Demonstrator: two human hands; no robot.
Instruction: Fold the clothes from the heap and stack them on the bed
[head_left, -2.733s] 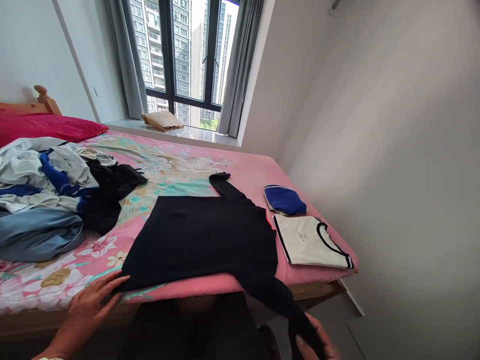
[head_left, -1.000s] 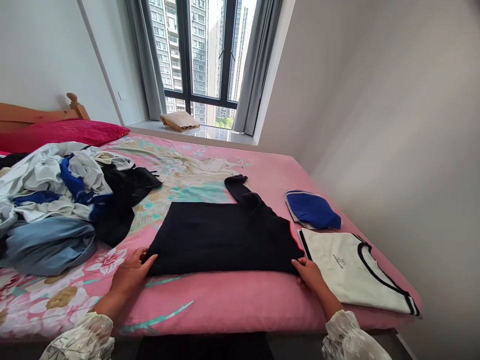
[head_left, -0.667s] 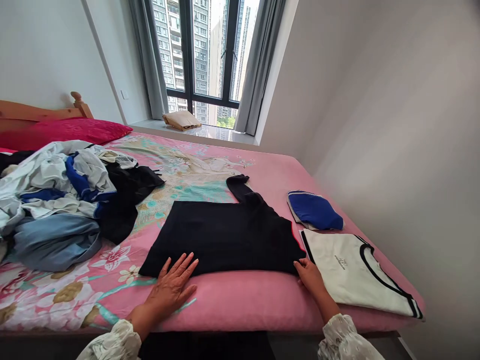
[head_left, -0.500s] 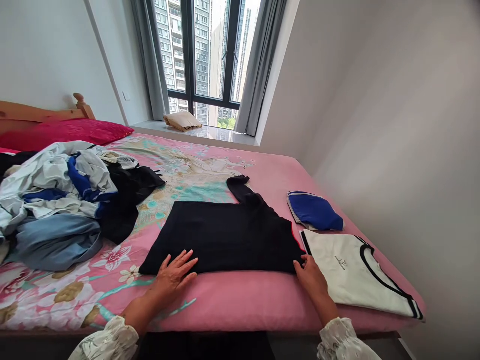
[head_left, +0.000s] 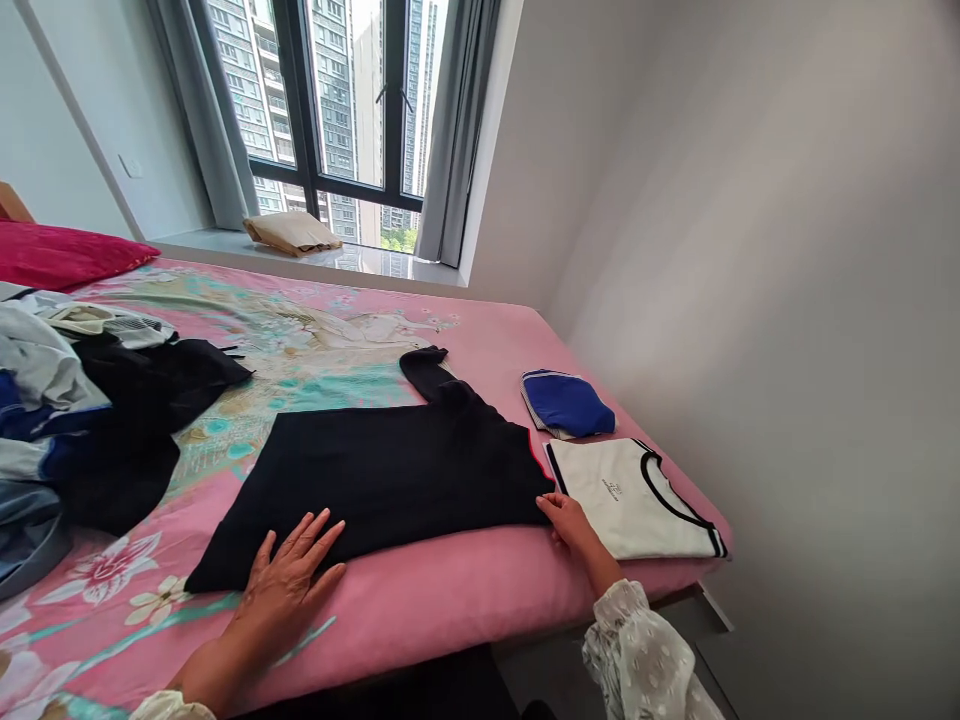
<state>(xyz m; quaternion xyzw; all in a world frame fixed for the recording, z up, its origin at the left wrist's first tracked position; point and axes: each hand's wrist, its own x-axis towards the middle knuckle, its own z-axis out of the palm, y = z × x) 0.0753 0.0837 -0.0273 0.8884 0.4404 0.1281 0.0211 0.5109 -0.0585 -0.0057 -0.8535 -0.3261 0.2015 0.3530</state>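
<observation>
A black long-sleeved top (head_left: 390, 470) lies spread flat on the pink flowered bed sheet (head_left: 420, 590), one sleeve folded in along its near edge and the other reaching toward the window. My left hand (head_left: 289, 572) lies flat with spread fingers on the near left part of the top. My right hand (head_left: 571, 522) rests at the top's near right corner, fingers together on the cloth edge. Whether those fingers pinch the cloth is not plain.
A folded white shirt with black trim (head_left: 626, 497) and a folded blue garment (head_left: 564, 403) lie to the right near the bed's edge. A heap of unfolded clothes (head_left: 82, 400) fills the left. A red pillow (head_left: 60, 255) and a window sill with a tan bundle (head_left: 291, 232) are behind.
The hanging sleeve was brought up and folded onto the top. My left hand went from the hem corner to lie flat on the cloth. The camera has swung to the right.
</observation>
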